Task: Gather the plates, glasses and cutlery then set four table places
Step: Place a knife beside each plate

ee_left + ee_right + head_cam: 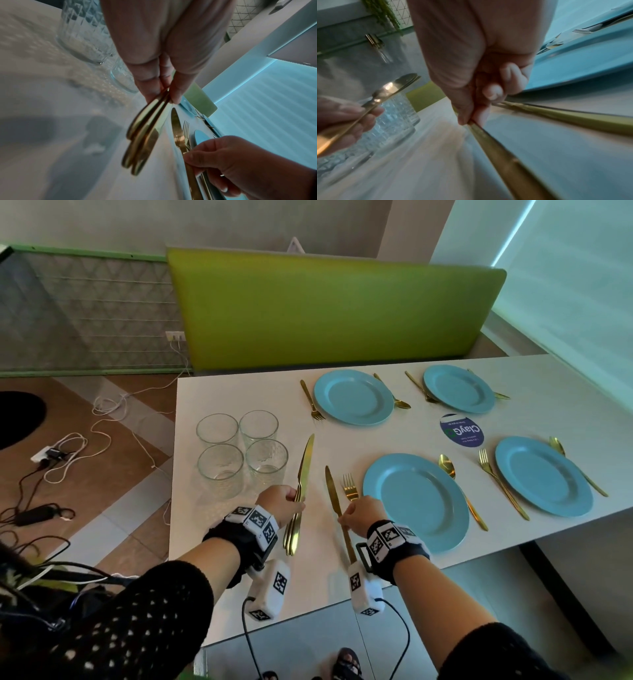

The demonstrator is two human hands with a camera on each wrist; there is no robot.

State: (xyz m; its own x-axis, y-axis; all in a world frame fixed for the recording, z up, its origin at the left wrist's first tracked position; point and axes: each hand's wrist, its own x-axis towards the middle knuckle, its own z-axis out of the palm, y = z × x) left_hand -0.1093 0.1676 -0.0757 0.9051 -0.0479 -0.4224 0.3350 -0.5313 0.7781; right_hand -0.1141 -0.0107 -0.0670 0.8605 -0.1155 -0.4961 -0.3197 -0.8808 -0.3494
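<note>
Knife step: right hand [360, 513] pinches one knife [334, 494] beside the near plate [416, 501]'s fork; left hand [281, 501] grips the spare knives [301, 491] (glasses [241, 451] unplaced on counter [239, 392]). Next: lay it straight.

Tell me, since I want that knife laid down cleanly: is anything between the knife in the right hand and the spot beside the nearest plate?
Nothing visible blocks it. The right hand pinches the knife just left of the fork, which already lies beside the nearest plate. The table under the knife is bare.
</note>
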